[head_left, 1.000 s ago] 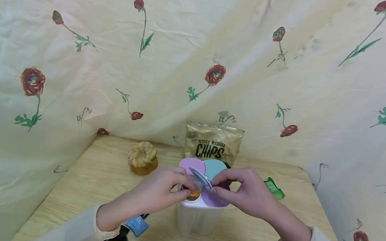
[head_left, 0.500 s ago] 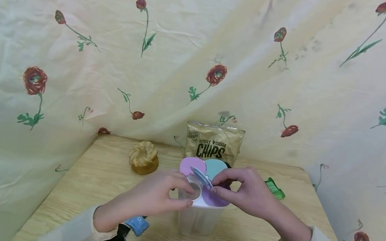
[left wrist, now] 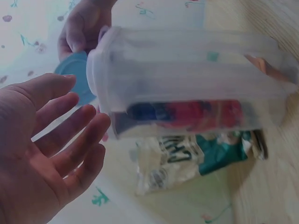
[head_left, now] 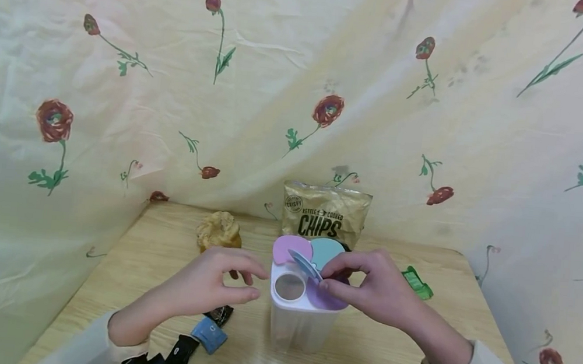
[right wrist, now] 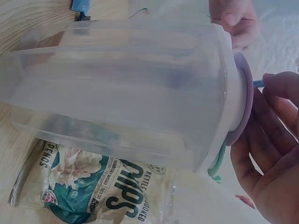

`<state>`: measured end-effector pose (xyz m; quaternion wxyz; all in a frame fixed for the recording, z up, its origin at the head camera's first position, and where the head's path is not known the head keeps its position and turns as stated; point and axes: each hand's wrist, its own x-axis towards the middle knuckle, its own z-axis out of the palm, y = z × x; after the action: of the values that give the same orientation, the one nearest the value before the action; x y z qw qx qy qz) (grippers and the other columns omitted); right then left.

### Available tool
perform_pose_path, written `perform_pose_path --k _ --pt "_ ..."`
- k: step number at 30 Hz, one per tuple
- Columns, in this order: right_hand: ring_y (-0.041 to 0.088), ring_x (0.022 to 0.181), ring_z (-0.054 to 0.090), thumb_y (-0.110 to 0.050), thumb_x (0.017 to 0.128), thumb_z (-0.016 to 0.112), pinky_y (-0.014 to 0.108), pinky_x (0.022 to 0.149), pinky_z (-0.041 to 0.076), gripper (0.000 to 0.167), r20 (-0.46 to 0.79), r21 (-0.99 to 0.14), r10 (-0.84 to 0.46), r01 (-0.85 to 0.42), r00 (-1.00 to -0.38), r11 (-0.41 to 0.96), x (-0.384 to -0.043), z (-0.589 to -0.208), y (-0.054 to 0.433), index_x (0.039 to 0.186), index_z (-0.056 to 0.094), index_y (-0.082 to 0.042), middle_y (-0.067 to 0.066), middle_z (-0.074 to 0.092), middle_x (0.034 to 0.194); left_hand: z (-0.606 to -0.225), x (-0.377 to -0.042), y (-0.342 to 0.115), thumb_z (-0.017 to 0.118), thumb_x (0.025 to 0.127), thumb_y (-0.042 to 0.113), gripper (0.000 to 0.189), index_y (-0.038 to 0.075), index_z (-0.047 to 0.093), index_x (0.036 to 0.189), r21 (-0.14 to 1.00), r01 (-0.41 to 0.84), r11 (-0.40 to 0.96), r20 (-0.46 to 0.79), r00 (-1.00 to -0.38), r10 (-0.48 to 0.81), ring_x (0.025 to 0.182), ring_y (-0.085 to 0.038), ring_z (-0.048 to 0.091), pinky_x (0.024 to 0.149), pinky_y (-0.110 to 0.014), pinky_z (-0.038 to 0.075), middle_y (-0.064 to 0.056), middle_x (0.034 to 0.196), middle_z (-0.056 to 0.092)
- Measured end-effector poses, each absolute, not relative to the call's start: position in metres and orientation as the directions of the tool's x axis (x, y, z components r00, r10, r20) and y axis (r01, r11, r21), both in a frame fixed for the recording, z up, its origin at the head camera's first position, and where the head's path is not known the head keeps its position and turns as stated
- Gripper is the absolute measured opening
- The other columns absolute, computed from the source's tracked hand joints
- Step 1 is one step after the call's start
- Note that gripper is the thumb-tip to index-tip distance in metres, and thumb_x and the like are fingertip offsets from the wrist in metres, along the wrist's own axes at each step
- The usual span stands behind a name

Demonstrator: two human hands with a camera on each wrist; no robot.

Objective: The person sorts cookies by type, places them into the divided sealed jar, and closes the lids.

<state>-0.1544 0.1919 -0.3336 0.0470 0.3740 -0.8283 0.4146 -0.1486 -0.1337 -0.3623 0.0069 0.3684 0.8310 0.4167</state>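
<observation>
My right hand [head_left: 373, 286] pinches a blue round lid [head_left: 306, 264] between thumb and fingers and holds it tilted up. Below it stands a tall translucent container [head_left: 303, 329] with a white top. Its front-left round opening [head_left: 289, 287] is uncovered. Pink [head_left: 291, 249], teal [head_left: 326, 252] and purple [head_left: 326, 298] lids lie over the other parts. Left of the container hovers my left hand [head_left: 210, 282], fingers loosely bent, holding nothing. Through the clear wall in the left wrist view show a red and blue item [left wrist: 201, 114] and a brown-orange piece [left wrist: 264, 67] near the bottom.
A gold chips bag [head_left: 325, 211] stands behind the container. A bread-like ring [head_left: 218, 230] sits at the back left, partly behind my left hand. Blue [head_left: 209, 335] and black [head_left: 182, 355] packets lie at the front left, a green packet [head_left: 417, 283] at the right.
My left hand has let go of an orange-brown piece at the opening and drawn back left, uncovering the hole. My right hand keeps the blue lid raised.
</observation>
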Motion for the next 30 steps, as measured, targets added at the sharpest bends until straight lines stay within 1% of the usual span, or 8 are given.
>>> perform_pose_path --k 3,6,9,13,17,24,26,30 --pt "0.005 0.077 0.070 -0.005 0.087 0.080 0.027 0.069 0.058 0.017 0.395 -0.650 -0.583 -0.665 -0.710 0.368 -0.155 -0.333 0.192 0.094 0.079 -0.021 -0.012 0.076 0.090 -0.370 -0.153 -0.145 0.077 0.094 0.025 0.024 0.023 0.075 0.118 0.717 0.558 0.418 0.238 -0.759 0.606 0.090 -0.002 0.068 0.081 -0.033 0.057 0.010 0.115 0.073" --pt "0.005 0.076 0.070 -0.006 0.087 0.080 0.027 0.069 0.058 0.016 0.401 -0.650 -0.587 -0.670 -0.703 0.359 -0.156 -0.333 0.191 0.094 0.079 -0.020 -0.012 0.076 0.091 -0.381 -0.159 -0.157 0.076 0.094 0.025 0.027 0.020 0.074 0.120 0.745 0.498 0.444 0.166 -0.783 0.599 0.091 -0.004 0.069 0.081 -0.036 0.058 0.005 0.117 0.074" --pt "0.006 0.076 0.070 -0.006 0.087 0.080 0.027 0.068 0.058 0.016 0.403 -0.651 -0.592 -0.673 -0.698 0.351 -0.156 -0.333 0.191 0.094 0.079 -0.020 -0.012 0.076 0.090 -0.395 -0.165 -0.169 0.075 0.095 0.027 0.031 0.016 0.073 0.124 0.769 0.442 0.461 0.101 -0.797 0.596 0.093 -0.006 0.069 0.080 -0.033 0.057 -0.001 0.120 0.073" --pt "0.006 0.076 0.070 -0.008 0.088 0.081 0.027 0.068 0.058 0.014 0.396 -0.656 -0.596 -0.670 -0.698 0.348 -0.156 -0.334 0.190 0.095 0.079 -0.020 -0.011 0.076 0.090 -0.414 -0.172 -0.185 0.076 0.095 0.026 0.034 0.013 0.072 0.126 0.792 0.393 0.467 0.052 -0.806 0.590 0.096 -0.010 0.069 0.078 -0.031 0.057 -0.007 0.123 0.072" --pt "0.005 0.077 0.070 -0.009 0.088 0.081 0.027 0.069 0.058 0.013 0.390 -0.659 -0.594 -0.664 -0.703 0.354 -0.155 -0.334 0.190 0.094 0.079 -0.021 -0.011 0.076 0.091 -0.432 -0.179 -0.199 0.076 0.095 0.023 0.036 0.011 0.070 0.128 0.792 0.366 0.489 0.019 -0.815 0.579 0.099 -0.015 0.069 0.079 -0.032 0.057 -0.009 0.125 0.071" --pt "0.006 0.077 0.070 -0.007 0.088 0.080 0.027 0.069 0.058 0.014 0.398 -0.661 -0.590 -0.665 -0.703 0.348 -0.153 -0.334 0.192 0.095 0.078 -0.019 -0.011 0.076 0.091 -0.460 -0.190 -0.215 0.076 0.095 0.031 0.043 0.011 0.068 0.131 0.783 0.329 0.528 -0.028 -0.829 0.559 0.108 -0.033 0.067 0.081 -0.033 0.056 -0.012 0.129 0.069" --pt "0.006 0.077 0.070 -0.006 0.088 0.080 0.028 0.069 0.058 0.015 0.402 -0.659 -0.589 -0.668 -0.701 0.346 -0.153 -0.334 0.192 0.095 0.078 -0.019 -0.011 0.076 0.091 -0.467 -0.192 -0.218 0.076 0.094 0.032 0.044 0.011 0.068 0.132 0.781 0.318 0.537 -0.043 -0.831 0.555 0.110 -0.037 0.065 0.083 -0.036 0.055 -0.012 0.130 0.068" --pt "0.006 0.077 0.069 -0.005 0.087 0.080 0.029 0.069 0.059 0.015 0.405 -0.658 -0.587 -0.669 -0.701 0.346 -0.153 -0.333 0.192 0.094 0.078 -0.019 -0.011 0.076 0.091 -0.480 -0.195 -0.223 0.077 0.094 0.025 0.045 0.008 0.066 0.134 0.793 0.299 0.530 -0.060 -0.829 0.556 0.114 -0.041 0.063 0.086 -0.047 0.055 -0.014 0.132 0.066"
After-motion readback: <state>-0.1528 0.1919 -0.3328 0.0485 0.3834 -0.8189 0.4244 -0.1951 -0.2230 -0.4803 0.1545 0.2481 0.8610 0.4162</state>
